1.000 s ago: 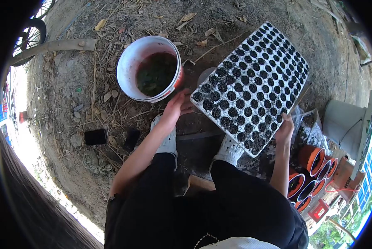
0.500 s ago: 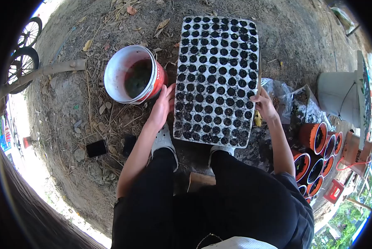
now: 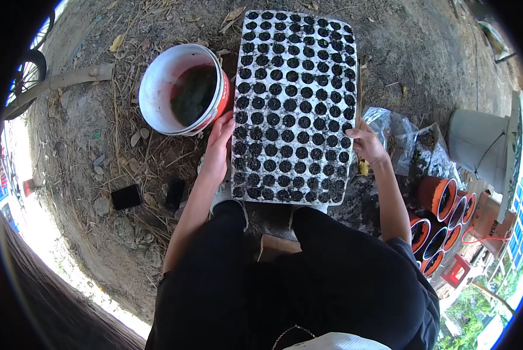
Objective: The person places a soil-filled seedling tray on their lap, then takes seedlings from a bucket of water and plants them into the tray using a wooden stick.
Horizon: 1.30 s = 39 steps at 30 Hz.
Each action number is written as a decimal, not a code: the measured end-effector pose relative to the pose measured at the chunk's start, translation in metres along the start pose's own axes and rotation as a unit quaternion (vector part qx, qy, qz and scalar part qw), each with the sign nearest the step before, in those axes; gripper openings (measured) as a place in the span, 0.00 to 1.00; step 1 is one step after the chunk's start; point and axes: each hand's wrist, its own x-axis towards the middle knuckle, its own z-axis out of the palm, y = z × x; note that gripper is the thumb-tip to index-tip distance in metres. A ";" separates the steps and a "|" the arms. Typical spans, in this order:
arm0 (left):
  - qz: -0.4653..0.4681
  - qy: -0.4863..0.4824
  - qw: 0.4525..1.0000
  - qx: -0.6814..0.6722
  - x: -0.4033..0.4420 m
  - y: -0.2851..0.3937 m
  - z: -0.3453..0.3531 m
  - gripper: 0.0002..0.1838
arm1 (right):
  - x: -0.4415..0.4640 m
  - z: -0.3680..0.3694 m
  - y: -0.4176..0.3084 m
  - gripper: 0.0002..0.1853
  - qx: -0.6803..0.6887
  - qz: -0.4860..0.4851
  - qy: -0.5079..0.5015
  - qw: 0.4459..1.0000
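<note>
A white seedling tray [image 3: 295,129] with rows of round, soil-filled cells stretches out in front of my legs. My left hand [image 3: 216,150] is closed on its left edge, with the fingertips partly hidden at the tray's side. On the opposite edge my right hand [image 3: 367,143] grips, the thumb on the top rim and the fingers underneath. Just left of the tray, near my left hand, stands a white and red bucket [image 3: 155,93] containing dark greenish liquid.
Two dark, phone-like objects, one flat [image 3: 126,197] and one beside my left foot [image 3: 174,194], lie on the soil. Clear plastic bags [image 3: 398,137], orange-rimmed pots [image 3: 438,198] and a grey bucket [image 3: 474,140] stand to the right. A cardboard piece [image 3: 276,245] lies between my legs.
The tray, held by both hands, appears slightly larger and nearer, shifted up and left in view. The surroundings have also shifted a little as the camera moved.
</note>
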 end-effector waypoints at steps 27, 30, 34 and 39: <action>-0.041 0.034 0.997 -0.049 -0.011 -0.025 -0.035 0.21 | -0.026 0.032 0.022 0.30 -0.105 -0.151 0.112 0.977; -0.088 0.125 0.981 0.116 -0.020 -0.017 -0.046 0.17 | -0.030 0.039 0.018 0.29 -0.125 -0.165 0.209 0.956; -0.007 0.215 0.972 0.091 -0.042 0.007 -0.046 0.14 | -0.034 0.031 0.012 0.24 -0.079 -0.196 0.277 0.937; 0.306 0.376 0.860 0.158 -0.049 0.052 -0.049 0.14 | -0.039 0.035 0.008 0.16 0.018 -0.240 0.361 0.901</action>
